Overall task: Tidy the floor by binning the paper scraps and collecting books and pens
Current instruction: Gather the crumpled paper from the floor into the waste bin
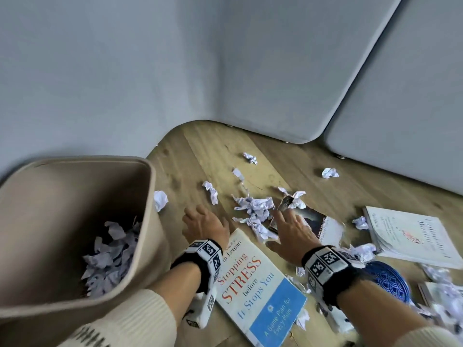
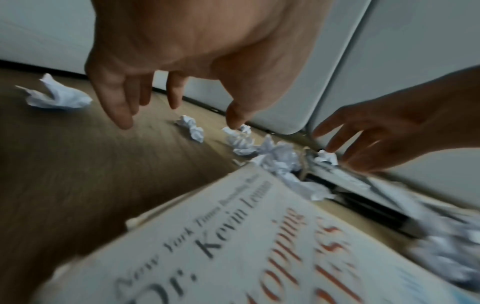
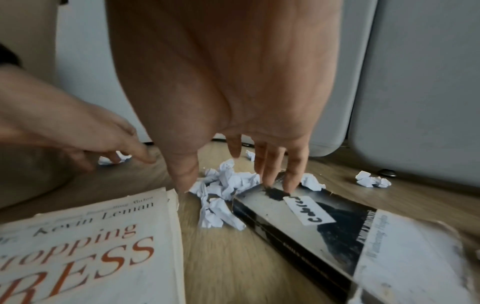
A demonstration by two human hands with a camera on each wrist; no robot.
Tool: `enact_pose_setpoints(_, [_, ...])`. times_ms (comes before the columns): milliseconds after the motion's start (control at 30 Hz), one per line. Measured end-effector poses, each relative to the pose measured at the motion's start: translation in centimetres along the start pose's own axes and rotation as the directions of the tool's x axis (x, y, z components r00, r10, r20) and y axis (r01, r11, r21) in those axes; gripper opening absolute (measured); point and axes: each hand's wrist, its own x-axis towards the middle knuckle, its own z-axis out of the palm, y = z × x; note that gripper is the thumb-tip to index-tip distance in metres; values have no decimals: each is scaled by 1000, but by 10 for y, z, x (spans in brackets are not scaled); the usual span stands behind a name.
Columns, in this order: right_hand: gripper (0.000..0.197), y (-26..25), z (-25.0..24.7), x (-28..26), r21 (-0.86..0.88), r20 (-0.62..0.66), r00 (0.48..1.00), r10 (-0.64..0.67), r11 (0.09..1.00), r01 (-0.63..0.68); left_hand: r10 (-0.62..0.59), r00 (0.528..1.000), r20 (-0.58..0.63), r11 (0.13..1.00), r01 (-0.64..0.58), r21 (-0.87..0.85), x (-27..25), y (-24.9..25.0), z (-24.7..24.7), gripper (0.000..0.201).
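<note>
Both hands are out over the wood floor [image 1: 200,151] with fingers spread and nothing in them. The left hand [image 1: 205,225] hovers just beside the beige bin [image 1: 147,186], which has paper scraps in it. The right hand [image 1: 293,234] is over the dark book [image 3: 298,222], fingertips [image 3: 291,181] near the crumpled paper pile [image 1: 255,211]. The Stopping Stress book [image 1: 258,291] lies between the wrists, with more scraps scattered toward the far wall.

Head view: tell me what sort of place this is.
Probably a corner of a room indoors, perhaps set up for recording: a wood-look floor, grey padded panels standing as walls, and a beige waste bin beside scattered books and crumpled paper scraps.
</note>
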Motion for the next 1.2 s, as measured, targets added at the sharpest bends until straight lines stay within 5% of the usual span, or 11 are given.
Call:
enact_pose_setpoints(100, [86,-12,10,26,-21,-76,995,-67,998,66,-57,990,-127,998,58,8,33,-1,18,68])
enact_pose_setpoints(267, [108,-33,34,71,110,-17,1000,-25,994,27,-159,975,-155,986,164,22,75,-2,24,92])
enact_pose_setpoints(433, [94,-31,54,93,18,-19,1000,20,1000,-20,-256,954,-154,964,264,35,120,-18,13,116])
enact_pose_setpoints(600, [59,-27,58,91,-151,-87,992,-90,986,76,-141,989,-47,988,144,60,136,-15,21,111])
enact_pose_setpoints(700, [43,-22,64,85,-159,-169,970,-177,976,150,65,998,29,994,-67,88,123,-2,38,97])
enact_pose_setpoints(800, [26,-24,67,78,-112,-156,965,-212,974,196,361,928,89,915,-371,156,108,16,55,71])
enact_pose_setpoints(933, [52,-19,60,76,-45,-182,952,-244,970,240,526,850,16,820,-512,258,94,30,61,34])
enact_pose_setpoints(1033, [49,3,50,81,72,-379,914,-148,979,189,496,866,58,830,-493,261,89,37,60,28])
enact_pose_setpoints(1133, [33,36,31,87,356,-531,835,146,932,63,512,855,85,836,-518,178,92,44,60,19])
enact_pose_setpoints(1200, [34,57,21,88,395,-576,772,268,918,-25,532,841,97,837,-539,91,90,48,61,39])
